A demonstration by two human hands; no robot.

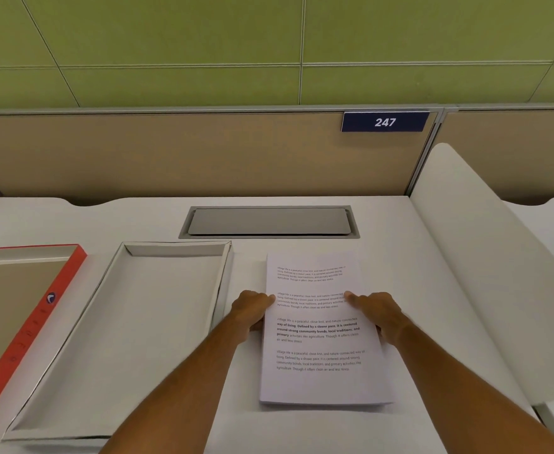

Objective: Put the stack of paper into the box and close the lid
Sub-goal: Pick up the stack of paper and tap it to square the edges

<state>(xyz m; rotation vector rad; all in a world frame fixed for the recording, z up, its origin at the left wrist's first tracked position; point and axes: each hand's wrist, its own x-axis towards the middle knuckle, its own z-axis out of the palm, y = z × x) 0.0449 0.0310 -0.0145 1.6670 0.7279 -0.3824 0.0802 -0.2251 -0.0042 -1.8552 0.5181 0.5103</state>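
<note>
Currently left hand [252, 311] and right hand [375, 314] clasp the printed paper stack [318, 329] by its side edges, on the desk. Left of them: empty open box [118, 339]; red lid [36, 316] off. Loading, closing remain.

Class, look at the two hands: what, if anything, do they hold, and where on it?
The stack of paper: left hand on its left long edge, right hand on its right, about midway along.

White desk [383, 224], red-edged lid [23, 309] far left, open white box [131, 339] beside it, printed paper stack [318, 381] right, grey cable hatch [269, 221] behind.
</note>
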